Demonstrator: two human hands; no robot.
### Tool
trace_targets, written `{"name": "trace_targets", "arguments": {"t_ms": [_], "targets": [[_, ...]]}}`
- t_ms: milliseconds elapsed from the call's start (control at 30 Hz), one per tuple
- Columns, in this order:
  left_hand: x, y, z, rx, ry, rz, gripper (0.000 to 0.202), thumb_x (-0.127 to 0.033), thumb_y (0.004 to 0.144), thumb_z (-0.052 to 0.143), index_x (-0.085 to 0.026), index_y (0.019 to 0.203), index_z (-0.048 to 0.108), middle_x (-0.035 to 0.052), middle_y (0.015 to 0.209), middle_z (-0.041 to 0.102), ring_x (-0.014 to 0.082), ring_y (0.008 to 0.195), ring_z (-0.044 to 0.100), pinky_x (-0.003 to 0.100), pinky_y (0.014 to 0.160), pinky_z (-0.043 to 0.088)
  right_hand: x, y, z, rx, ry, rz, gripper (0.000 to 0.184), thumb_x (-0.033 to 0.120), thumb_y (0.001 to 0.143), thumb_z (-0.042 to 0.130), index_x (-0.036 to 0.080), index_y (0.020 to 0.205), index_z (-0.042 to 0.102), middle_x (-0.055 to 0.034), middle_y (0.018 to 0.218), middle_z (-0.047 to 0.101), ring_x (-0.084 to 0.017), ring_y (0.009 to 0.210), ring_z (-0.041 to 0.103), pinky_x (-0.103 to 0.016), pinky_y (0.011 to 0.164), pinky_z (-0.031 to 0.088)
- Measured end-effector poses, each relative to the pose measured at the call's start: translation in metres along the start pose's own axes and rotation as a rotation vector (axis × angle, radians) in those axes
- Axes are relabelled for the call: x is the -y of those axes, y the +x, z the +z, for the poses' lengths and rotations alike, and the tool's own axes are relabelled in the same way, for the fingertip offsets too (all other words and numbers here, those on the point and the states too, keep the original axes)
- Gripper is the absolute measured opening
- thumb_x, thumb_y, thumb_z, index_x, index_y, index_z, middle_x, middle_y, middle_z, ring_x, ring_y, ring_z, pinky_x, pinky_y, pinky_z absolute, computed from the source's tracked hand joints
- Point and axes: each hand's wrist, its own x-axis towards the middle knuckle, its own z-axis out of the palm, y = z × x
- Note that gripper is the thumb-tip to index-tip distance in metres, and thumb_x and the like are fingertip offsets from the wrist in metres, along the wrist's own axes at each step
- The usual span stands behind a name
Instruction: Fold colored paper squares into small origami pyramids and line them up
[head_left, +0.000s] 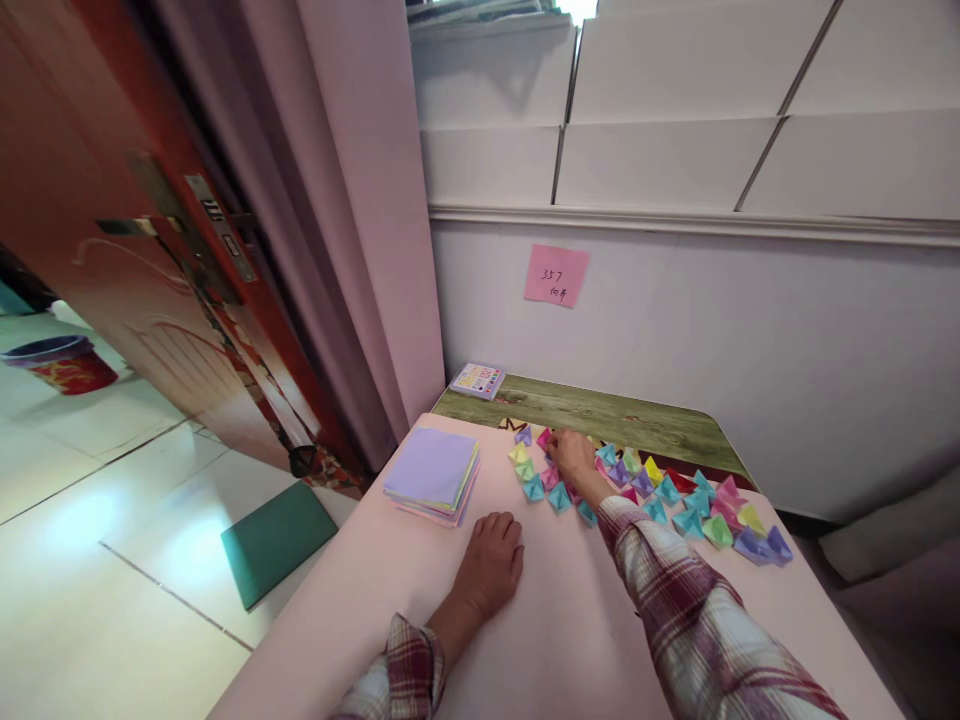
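My right hand (pixel 574 455) reaches to the far side of the table, its fingertips closed around a magenta folded paper boat (pixel 544 438). Several other small paper boats in blue, yellow, green, pink and purple stand in rows about it, such as a turquoise boat (pixel 559 497) and a red boat (pixel 680 481). My forearm hides some of them. Palm down on the pink tabletop, my left hand (pixel 489 565) rests with loosely bent fingers and holds nothing. Just beyond it lies a stack of coloured square paper (pixel 433 468), with a lilac sheet on top.
A wood-patterned strip (pixel 615 402) runs along the table's back, with a packet of paper (pixel 478 381) at its left end. A pink note (pixel 556 275) is stuck on the wall. To the left are a door (pixel 150 200), a green mat (pixel 279 543) and a bin (pixel 64 365).
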Motion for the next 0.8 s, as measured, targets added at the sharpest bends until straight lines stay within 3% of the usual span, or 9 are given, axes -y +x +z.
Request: {"name": "trace_targets", "arguments": {"t_ms": [200, 400, 633, 800], "targets": [[-0.001, 0.001, -0.001, 0.007, 0.0, -0.005, 0.018, -0.013, 0.083, 0.047, -0.021, 0.098, 0.052, 0.0074, 0.104, 0.054, 0.0243, 0.097, 0.049, 0.043, 0.089, 0.04, 0.003, 0.0, -0.002, 0.009, 0.032, 0.03, 0.025, 0.042, 0.084, 0.058, 0.027, 0.092, 0.077, -0.0056, 0.085, 0.075, -0.019, 0.082, 0.069, -0.022, 0.067, 0.044], [-0.001, 0.0, -0.001, 0.01, 0.001, -0.01, 0.017, -0.013, 0.083, 0.048, -0.021, 0.098, 0.052, 0.0076, 0.105, 0.054, 0.0242, 0.099, 0.048, 0.043, 0.091, 0.04, 0.019, -0.002, -0.004, -0.031, 0.076, -0.06, 0.026, 0.044, 0.086, 0.055, 0.033, 0.101, 0.074, -0.0029, 0.108, 0.072, -0.018, 0.095, 0.065, -0.023, 0.074, 0.043], [0.0, 0.0, 0.0, 0.023, 0.008, -0.011, 0.017, -0.014, 0.084, 0.048, -0.02, 0.099, 0.052, 0.0081, 0.107, 0.054, 0.0242, 0.1, 0.048, 0.044, 0.092, 0.04, 0.039, 0.001, 0.005, 0.035, 0.072, -0.061, 0.021, 0.039, 0.08, 0.061, 0.028, 0.085, 0.077, -0.0059, 0.085, 0.075, -0.019, 0.084, 0.068, -0.024, 0.071, 0.045], [0.0, -0.001, 0.0, 0.016, 0.008, -0.01, 0.018, -0.014, 0.084, 0.047, -0.02, 0.101, 0.052, 0.0082, 0.108, 0.054, 0.0242, 0.099, 0.048, 0.044, 0.091, 0.04, 0.04, -0.002, 0.012, 0.033, 0.066, -0.026, 0.021, 0.034, 0.08, 0.058, 0.029, 0.086, 0.077, -0.0057, 0.089, 0.076, -0.02, 0.087, 0.069, -0.024, 0.072, 0.046]]}}
